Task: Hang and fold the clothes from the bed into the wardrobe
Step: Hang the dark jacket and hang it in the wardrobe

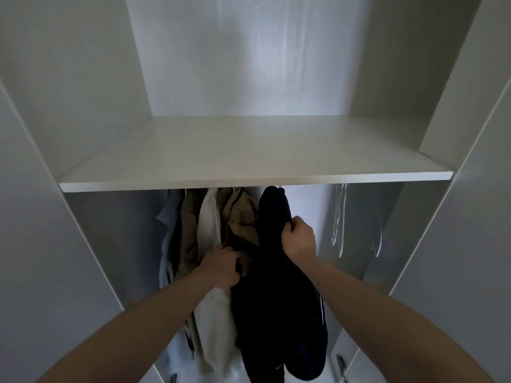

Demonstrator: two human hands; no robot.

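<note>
A dark navy garment point(276, 299) hangs below the white wardrobe shelf point(249, 161), its top tucked under the shelf edge. My right hand point(300, 239) pinches the garment's right shoulder high up. My left hand point(224, 266) grips its left edge lower down, beside the other hanging clothes. To the left hang a brown garment point(240, 214), a white one point(213, 313), a beige one point(189, 230) and a grey-blue one point(168, 219). The rail and hanger hooks are hidden by the shelf.
Clear plastic hangers point(341, 225) hang bare at the right of the lower compartment. White wardrobe side panels point(69, 244) close in on both sides. The upper shelf holds nothing in view. Metal fittings point(340, 360) show near the wardrobe floor.
</note>
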